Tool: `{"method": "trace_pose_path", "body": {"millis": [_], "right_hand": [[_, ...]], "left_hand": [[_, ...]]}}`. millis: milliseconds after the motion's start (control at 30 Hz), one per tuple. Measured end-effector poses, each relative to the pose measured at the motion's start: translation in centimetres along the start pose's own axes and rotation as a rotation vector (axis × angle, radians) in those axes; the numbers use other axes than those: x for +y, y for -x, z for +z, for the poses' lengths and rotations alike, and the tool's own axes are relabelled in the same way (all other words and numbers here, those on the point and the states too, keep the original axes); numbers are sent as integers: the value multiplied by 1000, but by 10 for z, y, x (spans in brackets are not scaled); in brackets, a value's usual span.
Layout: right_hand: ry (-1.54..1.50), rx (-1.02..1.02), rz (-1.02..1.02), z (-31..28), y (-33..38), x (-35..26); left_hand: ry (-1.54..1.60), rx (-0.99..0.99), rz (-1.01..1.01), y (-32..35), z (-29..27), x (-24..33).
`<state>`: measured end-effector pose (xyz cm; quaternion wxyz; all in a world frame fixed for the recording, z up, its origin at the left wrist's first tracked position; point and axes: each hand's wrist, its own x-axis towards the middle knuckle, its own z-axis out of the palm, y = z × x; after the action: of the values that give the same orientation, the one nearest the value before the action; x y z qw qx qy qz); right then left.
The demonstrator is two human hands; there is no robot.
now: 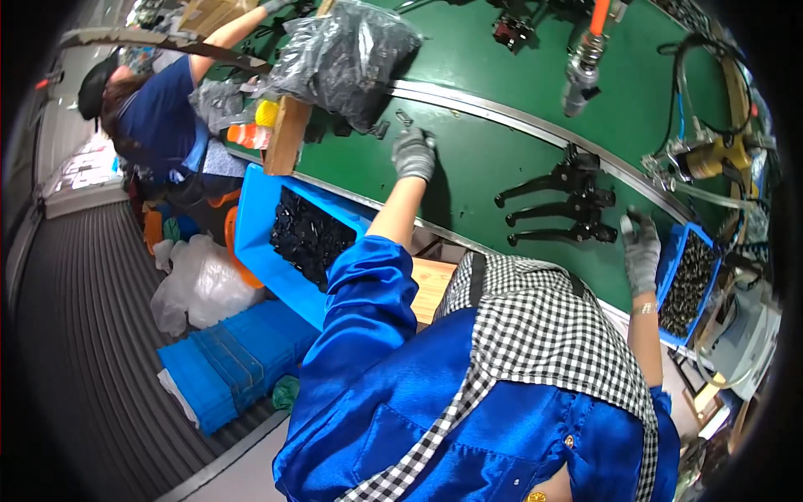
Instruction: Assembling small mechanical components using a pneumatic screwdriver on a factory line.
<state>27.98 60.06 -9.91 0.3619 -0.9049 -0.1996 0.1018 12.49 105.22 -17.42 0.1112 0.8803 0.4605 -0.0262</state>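
Now picking: my gloved left hand [414, 154] lies fingers-down on a small black part [404, 118] at twelve o'clock on the green belt [485, 159]; grip unclear. Right hand [641, 249], fingers loosely open, empty, hovers at three o'clock beside the black levers [559, 207]; next, likely a firm pinch and lift.

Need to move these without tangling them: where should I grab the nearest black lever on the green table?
Probably the long thin handle of the nearest black lever, from above at its free left end: it lies flat, its bulky head is crowded against the neighbouring levers by the right hand.

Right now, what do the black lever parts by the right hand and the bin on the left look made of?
Black lever parts: likely cast metal or hard plastic, matte black finish; cannot tell which. Blue bin: moulded plastic, smooth uniform colour, slight sheen. Right hand wears a grey knit glove.
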Motion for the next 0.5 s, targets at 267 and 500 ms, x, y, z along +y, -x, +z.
{"method": "trace_pose_path", "body": {"millis": [267,500], "right_hand": [[-82,44,73,-12,47,63],[108,-38,140,-17,42,25]], "left_hand": [[164,513,-621,-57,-34,-63],[522,-74,-560,-159,-33,-154]]}}
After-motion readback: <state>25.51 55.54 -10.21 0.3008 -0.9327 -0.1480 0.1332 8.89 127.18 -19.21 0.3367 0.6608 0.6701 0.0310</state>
